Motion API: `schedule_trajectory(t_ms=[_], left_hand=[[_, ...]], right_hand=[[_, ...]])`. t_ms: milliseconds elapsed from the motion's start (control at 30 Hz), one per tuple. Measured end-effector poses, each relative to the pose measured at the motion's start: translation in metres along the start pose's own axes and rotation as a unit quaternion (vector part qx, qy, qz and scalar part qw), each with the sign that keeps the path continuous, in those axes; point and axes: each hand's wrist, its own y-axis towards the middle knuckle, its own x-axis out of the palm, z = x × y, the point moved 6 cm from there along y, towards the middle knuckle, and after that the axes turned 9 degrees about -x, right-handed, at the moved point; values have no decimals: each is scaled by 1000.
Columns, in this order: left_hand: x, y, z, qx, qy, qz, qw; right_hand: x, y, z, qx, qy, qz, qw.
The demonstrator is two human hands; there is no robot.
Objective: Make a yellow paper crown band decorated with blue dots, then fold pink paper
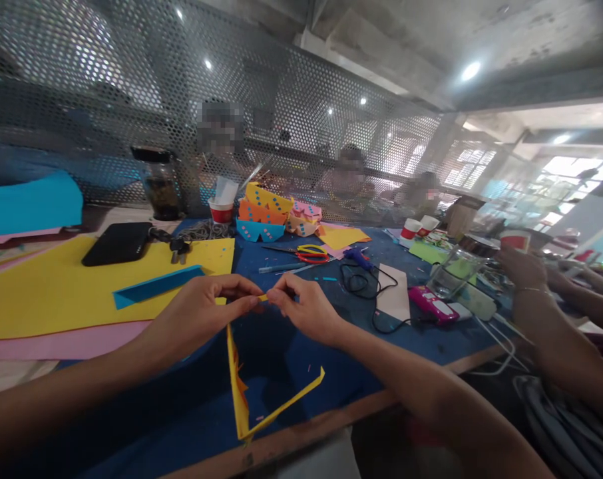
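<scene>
My left hand and my right hand meet above the blue table, fingers pinched together on the top end of a folded yellow paper strip. The strip hangs down from the pinch, bends near the table's front edge and angles up to the right. Orange marks show on its inner face. A blue folded paper strip lies on a yellow sheet just beyond my left hand.
Yellow-handled scissors, a glue gun with black cord, a pink device, paper cups, colourful paper pieces and a black case lie around. Another person's arm reaches in at right. A perforated metal screen stands behind.
</scene>
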Motion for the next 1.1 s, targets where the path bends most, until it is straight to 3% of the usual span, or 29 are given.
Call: schedule_trajectory(t_ms=[67,200,433,600,733,867,1100], left_hand=[[0,-1,0,-1,0,-4,1000],[-4,0,-2,-14,-8,5,1000],[-27,12,-22,-70,-56,72,993],[-45,21,-31,-68,-30,115,991],[-54,26,-40,-103,-29,138,985],[-55,31,-48,-109,-22,135,985],[-50,28,-49,-112,-9,125,986]], right_hand=[[1,0,2,6,10,-8,1000],[7,4,10,45,139,-39,988],[-8,8,19,74,200,5,977],[-5,3,22,138,303,-6,943],[0,-1,22,183,353,-36,917],[4,-3,18,185,378,-68,905],[4,-6,12,168,380,-73,907]])
